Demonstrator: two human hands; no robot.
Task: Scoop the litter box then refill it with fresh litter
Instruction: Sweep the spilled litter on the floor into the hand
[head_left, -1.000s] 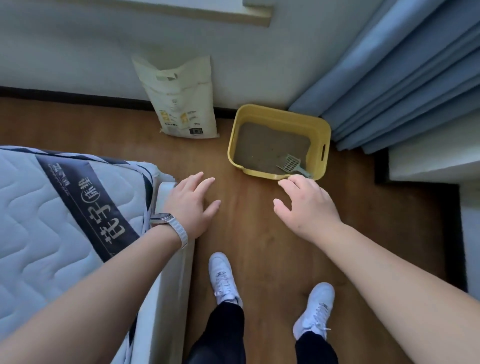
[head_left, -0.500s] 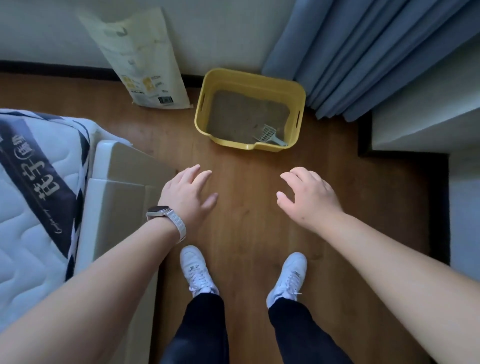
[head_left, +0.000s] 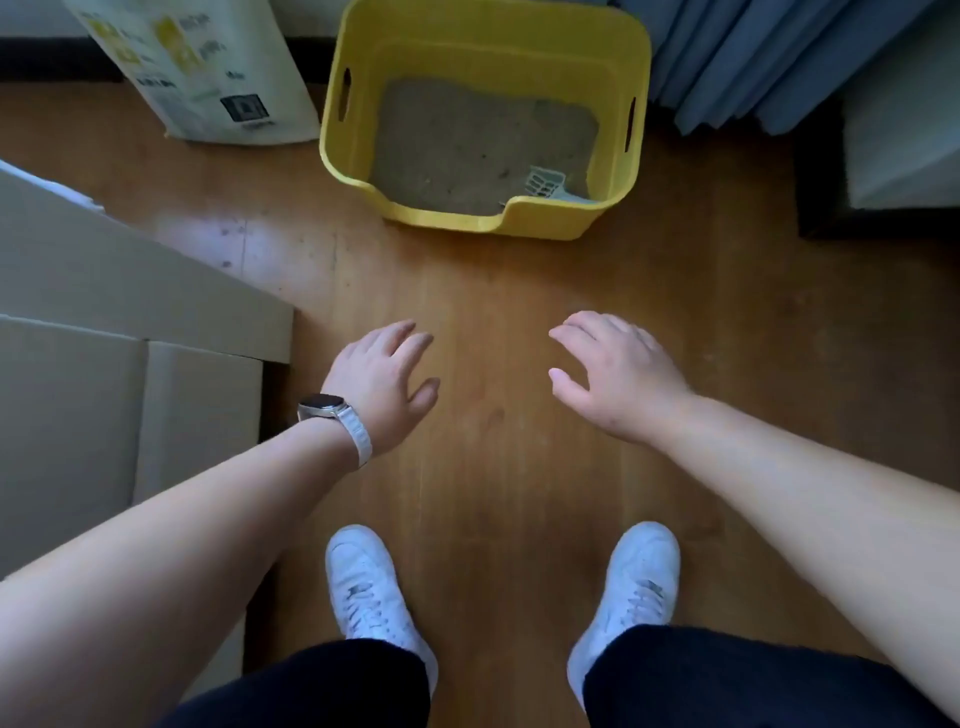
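Now the yellow litter box (head_left: 524, 221) sits far nearer than a second ago — on the floor (head_left: 493, 291) ahead, scoop (head_left: 545, 183) in its near-right corner, litter bag (head_left: 197, 67) just left — yet left hand (head_left: 382, 387) and right hand (head_left: 618, 376) hover with open, empty grip, so scooping hasn't begun.

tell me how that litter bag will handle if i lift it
Probably floppy: the litter bag has soft, creased sides, so it may sag when gripped. Likely heavy for its size, as its base looks plump and full. Standing close beside the yellow litter box, it could slump onto it if pushed.
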